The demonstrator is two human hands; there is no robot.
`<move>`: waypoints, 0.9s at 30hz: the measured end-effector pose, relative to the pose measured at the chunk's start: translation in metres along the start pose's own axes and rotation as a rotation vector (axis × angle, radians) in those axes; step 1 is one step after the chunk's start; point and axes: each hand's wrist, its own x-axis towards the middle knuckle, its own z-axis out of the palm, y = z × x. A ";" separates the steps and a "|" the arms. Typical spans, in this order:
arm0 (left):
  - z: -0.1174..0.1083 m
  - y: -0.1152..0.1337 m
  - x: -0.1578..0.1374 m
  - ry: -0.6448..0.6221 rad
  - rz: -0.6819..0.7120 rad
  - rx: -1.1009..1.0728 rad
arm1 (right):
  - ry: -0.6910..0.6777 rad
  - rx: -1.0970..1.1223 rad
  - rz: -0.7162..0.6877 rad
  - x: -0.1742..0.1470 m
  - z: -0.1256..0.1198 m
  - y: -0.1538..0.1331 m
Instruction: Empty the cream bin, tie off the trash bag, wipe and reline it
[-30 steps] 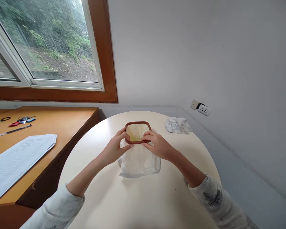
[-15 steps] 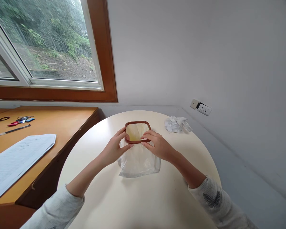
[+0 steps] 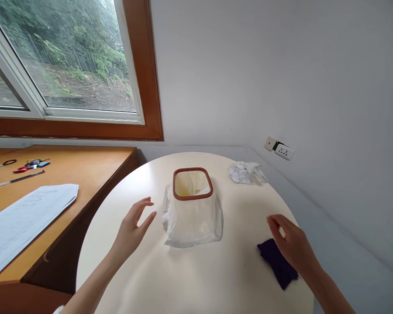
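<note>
A small waste bin (image 3: 193, 218) with a brown rim stands upright on the round table, lined with a translucent plastic bag (image 3: 196, 237) that hangs loosely over its outside. Through the opening its yellowish inside shows. My left hand (image 3: 132, 229) is open and holds nothing, just left of the bin, with thumb and fingers apart. Over on the right, my right hand (image 3: 293, 244) hovers by a dark purple cloth (image 3: 277, 261), its fingers curved and a gap beside the thumb. The hand and wrist overlap the cloth's right side.
A crumpled white plastic bag (image 3: 247, 172) lies at the back right of the round table (image 3: 144, 279). On the wooden desk (image 3: 94, 161) at left are papers (image 3: 32, 222), a pen (image 3: 18, 179) and keys (image 3: 32, 163). A wall socket (image 3: 284, 151) is at right.
Both hands have let go of the bin's rim. My left hand has moved left and nearer, my right hand far right to the purple cloth, which now shows.
</note>
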 end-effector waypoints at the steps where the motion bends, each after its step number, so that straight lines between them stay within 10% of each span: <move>1: -0.002 -0.010 -0.006 0.018 -0.053 -0.014 | -0.007 -0.062 0.042 -0.012 0.001 0.017; 7: -0.005 -0.047 -0.027 0.095 -0.294 -0.034 | -0.054 -0.213 0.182 -0.064 0.029 0.074; 27: -0.014 -0.045 -0.029 0.095 -0.327 0.071 | -0.076 -0.097 0.303 -0.076 0.048 0.081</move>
